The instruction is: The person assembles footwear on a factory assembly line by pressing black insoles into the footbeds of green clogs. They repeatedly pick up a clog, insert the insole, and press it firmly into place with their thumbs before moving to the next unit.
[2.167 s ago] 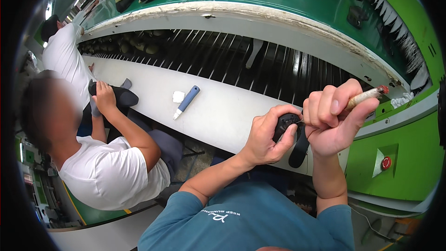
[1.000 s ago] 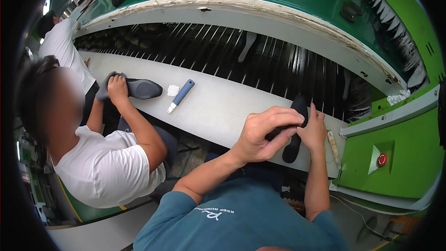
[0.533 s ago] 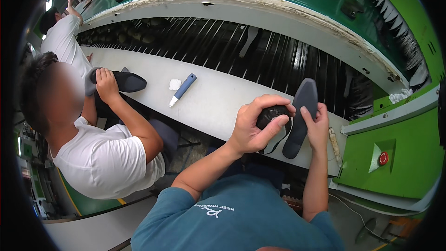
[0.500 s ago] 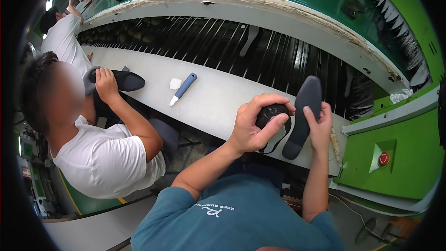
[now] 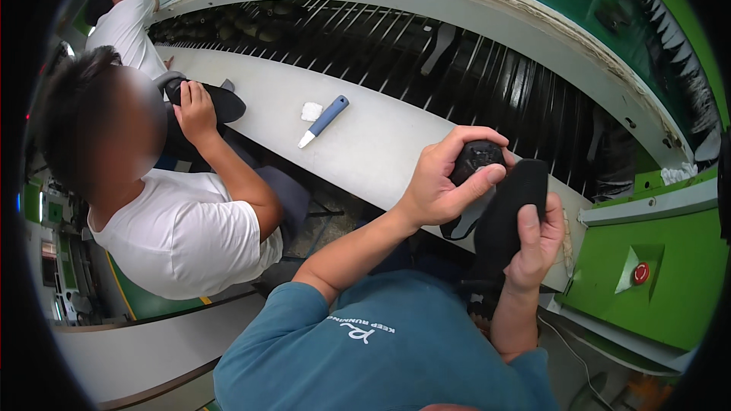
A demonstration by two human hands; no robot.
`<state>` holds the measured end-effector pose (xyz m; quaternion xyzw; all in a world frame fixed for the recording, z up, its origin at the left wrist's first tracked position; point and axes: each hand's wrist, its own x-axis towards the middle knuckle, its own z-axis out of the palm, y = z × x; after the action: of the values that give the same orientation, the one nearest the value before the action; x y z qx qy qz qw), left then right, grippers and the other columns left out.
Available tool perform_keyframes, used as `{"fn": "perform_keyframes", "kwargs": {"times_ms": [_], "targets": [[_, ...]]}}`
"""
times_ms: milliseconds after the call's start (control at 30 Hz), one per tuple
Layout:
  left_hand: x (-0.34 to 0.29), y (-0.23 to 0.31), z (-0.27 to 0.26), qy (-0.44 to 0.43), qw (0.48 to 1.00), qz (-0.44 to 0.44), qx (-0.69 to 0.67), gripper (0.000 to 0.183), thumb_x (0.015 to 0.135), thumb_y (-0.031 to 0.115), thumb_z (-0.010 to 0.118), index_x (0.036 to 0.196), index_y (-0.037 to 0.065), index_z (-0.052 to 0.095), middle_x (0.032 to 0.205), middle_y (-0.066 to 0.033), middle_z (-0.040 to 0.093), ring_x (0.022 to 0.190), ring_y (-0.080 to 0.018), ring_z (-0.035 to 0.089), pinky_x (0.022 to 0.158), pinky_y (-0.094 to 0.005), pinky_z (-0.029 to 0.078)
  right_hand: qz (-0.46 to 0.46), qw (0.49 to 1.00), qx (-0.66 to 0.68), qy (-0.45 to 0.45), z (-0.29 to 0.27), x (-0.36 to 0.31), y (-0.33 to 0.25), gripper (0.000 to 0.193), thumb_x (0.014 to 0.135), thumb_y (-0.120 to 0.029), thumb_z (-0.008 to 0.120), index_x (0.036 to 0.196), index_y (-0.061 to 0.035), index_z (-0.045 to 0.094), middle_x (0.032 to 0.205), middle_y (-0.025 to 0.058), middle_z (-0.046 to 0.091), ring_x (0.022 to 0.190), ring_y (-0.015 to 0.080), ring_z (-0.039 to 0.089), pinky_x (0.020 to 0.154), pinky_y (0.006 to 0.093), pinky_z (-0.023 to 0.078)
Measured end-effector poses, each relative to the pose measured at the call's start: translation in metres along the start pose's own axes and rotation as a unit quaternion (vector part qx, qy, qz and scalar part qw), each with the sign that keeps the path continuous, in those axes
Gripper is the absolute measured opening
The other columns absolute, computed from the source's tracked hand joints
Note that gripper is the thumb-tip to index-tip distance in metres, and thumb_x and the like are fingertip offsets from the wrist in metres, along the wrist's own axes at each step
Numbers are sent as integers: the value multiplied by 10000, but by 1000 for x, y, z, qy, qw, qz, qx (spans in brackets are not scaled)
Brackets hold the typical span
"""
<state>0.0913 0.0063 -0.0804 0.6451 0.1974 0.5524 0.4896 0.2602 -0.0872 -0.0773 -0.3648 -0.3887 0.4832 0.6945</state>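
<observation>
My left hand is wrapped round a black shoe; its rounded, glossy end shows between thumb and fingers, and part of a grey underside appears below. My right hand grips a shoe sole by its edge, thumb across its dark, matt face. The sole stands tilted right beside the shoe; whether the two touch, I cannot tell. Both are held above the edge of a white work ledge.
On the ledge lie a blue-handled brush or scraper and a white wad. Behind runs a dark roller conveyor carrying a sole. A co-worker sits left, holding a dark shoe. A green machine with a red button stands right.
My right hand has turned the sole from its smooth grey face to its black face, nearer the shoe. The view has shifted, so the scene sits differently. My left hand still grips the shoe.
</observation>
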Motion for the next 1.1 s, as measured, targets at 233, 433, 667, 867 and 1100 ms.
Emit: {"fn": "perform_keyframes", "kwargs": {"times_ms": [233, 433, 667, 867, 1100], "targets": [[-3, -7, 2, 13, 996, 9, -83, 461, 1167, 360, 574, 1405, -32, 619, 1155, -174, 784, 1057, -228, 761, 962, -370, 607, 8, 998, -36, -44, 13, -1, 5, 183, 1080, -158, 777, 1058, -1, 685, 928, 23, 744, 792, 29, 635, 725, 206, 527], [-7, -3, 5, 19, 994, -30, -100, 816, 1058, 683, 587, 1386, -61, 653, 1148, -203, 786, 1048, -265, 775, 950, -393, 618, 25, 997, -52, -49, 12, -3, 4, 184, 1068, -152, 794, 1046, 6, 702, 902, 18, 739, 784, 31, 631, 713, 210, 521], [-11, 10, 6, 4, 997, -41, -60, 810, 971, 623, 689, 1347, -94, 658, 1137, -265, 774, 1043, -329, 783, 950, -461, 645, 27, 995, -83, -49, 14, -6, 2, 210, 1062, -158, 804, 944, -9, 716, 772, -16, 702, 684, 10, 585, 606, 205, 465], [-11, 8, 2, -11, 996, -33, -84, 540, 984, 332, 699, 1352, -63, 680, 1153, -226, 796, 1047, -287, 788, 957, -413, 628, 19, 994, -92, -50, 14, -5, 3, 227, 1057, -172, 810, 929, -12, 713, 766, -5, 711, 680, 17, 610, 592, 208, 473], [-10, 9, 3, -13, 997, -35, -66, 539, 1000, 343, 692, 1341, -75, 681, 1157, -244, 793, 1045, -287, 787, 966, -425, 630, 11, 995, -94, -43, 12, -5, 5, 248, 1060, -192, 808, 917, -14, 711, 764, -2, 711, 676, 20, 616, 587, 207, 475]]}}
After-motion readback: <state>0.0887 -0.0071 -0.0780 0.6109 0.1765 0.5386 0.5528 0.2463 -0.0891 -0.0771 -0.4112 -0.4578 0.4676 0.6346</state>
